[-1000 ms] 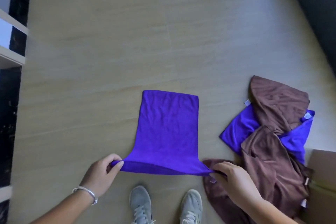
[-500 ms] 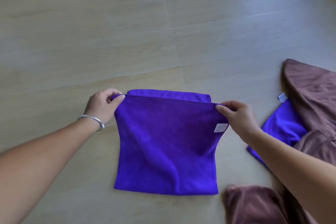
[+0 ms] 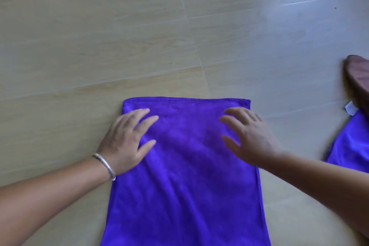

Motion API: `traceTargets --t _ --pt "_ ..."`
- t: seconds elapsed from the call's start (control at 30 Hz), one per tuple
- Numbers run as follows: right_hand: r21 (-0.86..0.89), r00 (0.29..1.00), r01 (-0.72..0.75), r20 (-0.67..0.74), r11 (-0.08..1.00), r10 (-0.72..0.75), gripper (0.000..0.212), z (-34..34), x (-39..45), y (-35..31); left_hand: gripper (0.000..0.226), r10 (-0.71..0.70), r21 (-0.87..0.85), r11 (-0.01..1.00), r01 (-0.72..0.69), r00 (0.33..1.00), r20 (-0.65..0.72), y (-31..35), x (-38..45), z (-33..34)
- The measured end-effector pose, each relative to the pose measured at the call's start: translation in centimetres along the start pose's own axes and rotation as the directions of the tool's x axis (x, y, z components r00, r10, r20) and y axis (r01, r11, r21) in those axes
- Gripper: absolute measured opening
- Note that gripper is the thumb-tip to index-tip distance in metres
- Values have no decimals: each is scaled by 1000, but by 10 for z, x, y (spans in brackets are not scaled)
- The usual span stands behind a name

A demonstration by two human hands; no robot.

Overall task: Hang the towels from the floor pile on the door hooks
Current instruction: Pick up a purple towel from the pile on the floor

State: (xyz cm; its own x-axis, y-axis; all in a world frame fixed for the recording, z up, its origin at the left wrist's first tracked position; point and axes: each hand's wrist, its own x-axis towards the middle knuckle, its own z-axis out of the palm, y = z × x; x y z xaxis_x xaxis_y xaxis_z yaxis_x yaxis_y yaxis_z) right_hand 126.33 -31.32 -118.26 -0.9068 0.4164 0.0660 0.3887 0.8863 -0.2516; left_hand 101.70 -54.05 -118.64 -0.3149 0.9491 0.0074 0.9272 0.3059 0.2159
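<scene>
A purple towel (image 3: 185, 175) lies folded flat on the pale wooden floor, its far hem straight across the middle of the view. My left hand (image 3: 127, 138), with a silver bangle on the wrist, rests flat on the towel's left side with fingers spread. My right hand (image 3: 249, 136) lies or hovers over the right side, fingers apart, holding nothing. At the right edge the floor pile shows: part of a brown towel (image 3: 357, 74) and another purple towel (image 3: 353, 146) with a white tag. No door or hooks are in view.
Pale plank floor (image 3: 119, 36) fills the rest of the view, with bright light reflecting at the upper right.
Both hands carried the towel's near edge over to its far edge, folding it in half, then let go and now lie flat on top. The view moved closer to the floor.
</scene>
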Motion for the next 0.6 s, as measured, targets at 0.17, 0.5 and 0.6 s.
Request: traceTargets --t 0.17,0.5,0.6 --pt "-152 922 113 385 982 -46 79 22 -57 -19 79 131 146 974 -175 954 270 17 -50 31" --pt "-363 925 -96 312 927 218 78 11 69 14 77 -166 404 915 19 929 331 -25 80 20" --pt "-166 984 -48 159 985 75 72 12 59 -4 72 -68 282 959 18 983 169 -11 71 14"
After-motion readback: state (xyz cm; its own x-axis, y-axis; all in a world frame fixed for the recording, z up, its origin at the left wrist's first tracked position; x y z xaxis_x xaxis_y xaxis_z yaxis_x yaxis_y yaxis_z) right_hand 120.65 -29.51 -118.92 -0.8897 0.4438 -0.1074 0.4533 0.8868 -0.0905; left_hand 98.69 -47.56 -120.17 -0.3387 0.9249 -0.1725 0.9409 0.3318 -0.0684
